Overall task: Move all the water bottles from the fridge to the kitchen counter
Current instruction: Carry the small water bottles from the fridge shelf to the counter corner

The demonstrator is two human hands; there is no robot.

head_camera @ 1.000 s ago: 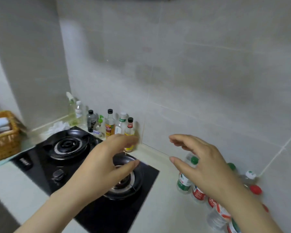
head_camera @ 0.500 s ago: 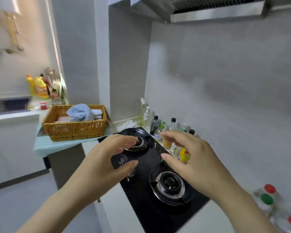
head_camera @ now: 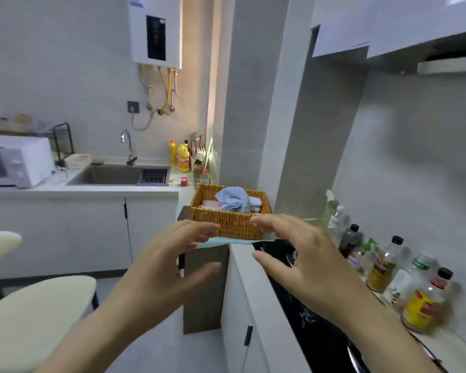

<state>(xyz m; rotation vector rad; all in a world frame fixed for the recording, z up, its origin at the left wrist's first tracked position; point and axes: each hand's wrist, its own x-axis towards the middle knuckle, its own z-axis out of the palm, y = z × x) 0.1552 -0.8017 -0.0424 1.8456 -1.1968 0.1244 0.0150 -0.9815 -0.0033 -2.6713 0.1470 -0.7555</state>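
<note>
My left hand [head_camera: 170, 262] and my right hand [head_camera: 304, 257] are both raised in front of me with fingers apart and nothing in them. They hover beside the kitchen counter [head_camera: 242, 267], whose white edge runs down the right side. No water bottles with red or green caps are in view, and no fridge shows. One small clear bottle with a red cap [head_camera: 205, 176] stands far off on the sink counter behind the basket.
A black gas hob [head_camera: 315, 335] lies in the counter, with condiment bottles [head_camera: 382, 267] lined along the tiled wall. A wicker basket [head_camera: 226, 222] with cloths sits ahead. Farther left are a sink [head_camera: 111, 175], a microwave [head_camera: 14, 161] and cream stool seats [head_camera: 35, 316].
The view has swung left, away from the wall and the capped water bottles at the right, which have left the frame. Both hands stay empty and raised in front.
</note>
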